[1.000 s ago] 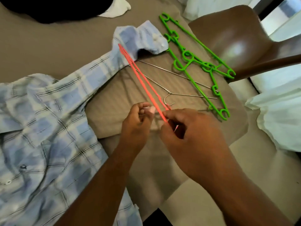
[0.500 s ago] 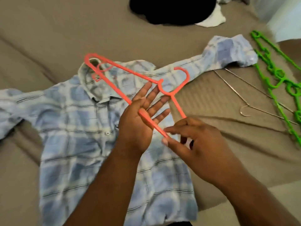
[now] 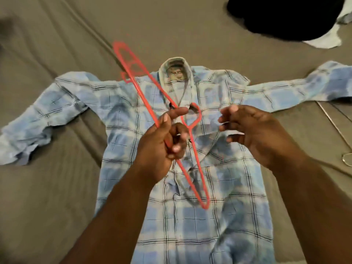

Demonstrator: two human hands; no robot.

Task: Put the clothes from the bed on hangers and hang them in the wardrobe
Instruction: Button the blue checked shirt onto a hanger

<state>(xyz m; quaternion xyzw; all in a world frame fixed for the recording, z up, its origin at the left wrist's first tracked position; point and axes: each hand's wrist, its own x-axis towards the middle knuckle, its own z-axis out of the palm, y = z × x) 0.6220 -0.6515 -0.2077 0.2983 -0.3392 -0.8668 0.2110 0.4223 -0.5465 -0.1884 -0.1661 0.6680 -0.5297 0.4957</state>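
Observation:
A blue plaid shirt [image 3: 224, 216] lies spread flat on the brown bed [image 3: 47, 187], collar away from me and both sleeves stretched out. Above its chest my left hand [image 3: 163, 141] grips an orange plastic hanger [image 3: 133, 73] near the hook, fingers curled round its bars. The hanger runs diagonally from upper left to lower right. My right hand [image 3: 253, 134] hovers to the right of the hook with fingers loosely bent, holding nothing and apart from the hanger.
A black garment [image 3: 285, 16] with a white piece of cloth [image 3: 323, 41] beside it lies at the top right of the bed. A thin wire hanger [image 3: 335, 128] shows partly at the right edge.
My right hand let go of the orange hanger and moved right. My left hand went from flat fingers to a grip on it. The view swung left onto the whole shirt.

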